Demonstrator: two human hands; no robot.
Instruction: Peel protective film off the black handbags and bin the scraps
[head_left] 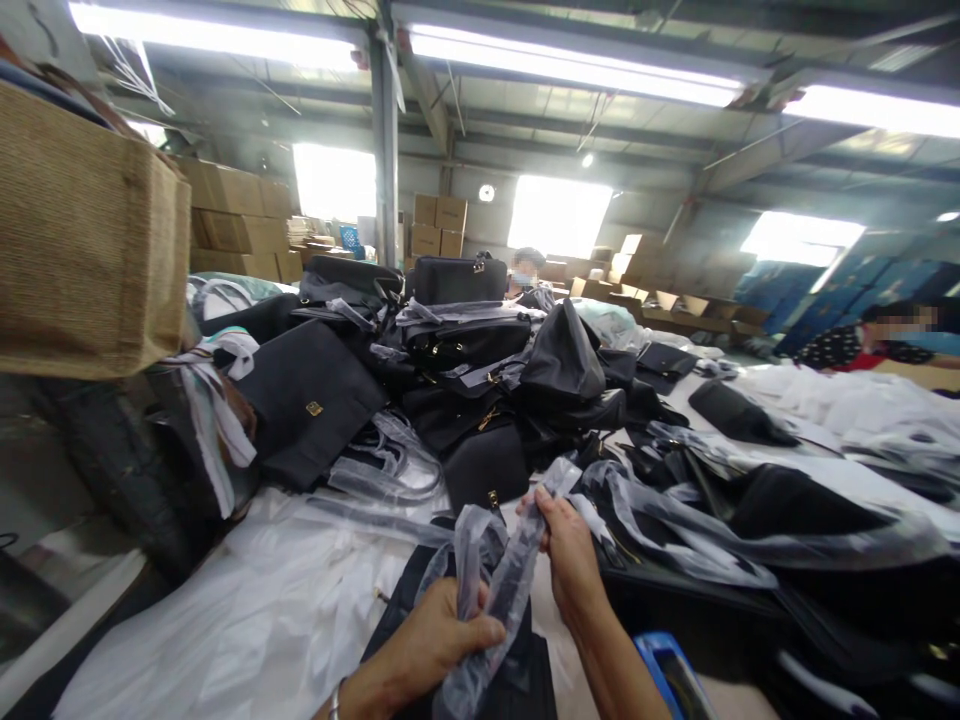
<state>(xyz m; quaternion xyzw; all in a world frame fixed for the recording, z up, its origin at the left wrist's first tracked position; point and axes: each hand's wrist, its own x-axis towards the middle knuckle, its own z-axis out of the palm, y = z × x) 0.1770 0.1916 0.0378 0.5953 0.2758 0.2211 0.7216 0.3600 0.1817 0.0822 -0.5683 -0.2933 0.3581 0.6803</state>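
Observation:
My left hand [454,635] is closed on a strap wrapped in clear plastic [514,560], its thumb lying across the film. Farther along the same wrapped length, my right hand [559,530] pinches it between thumb and fingers. The plastic bends into a loop above my left hand. Below both hands lies a black bag [536,660], partly hidden by my left hand and the plastic. Just beyond, a black flap with a gold clasp [487,465] rests on the pile.
Many black handbags [457,340] are heaped ahead. White sheets [247,600] cover the table at left. A blue-edged device [671,670] lies by my right forearm. A tan woven bag [90,230] juts in at upper left. One co-worker [847,340] is at right, another behind the heap.

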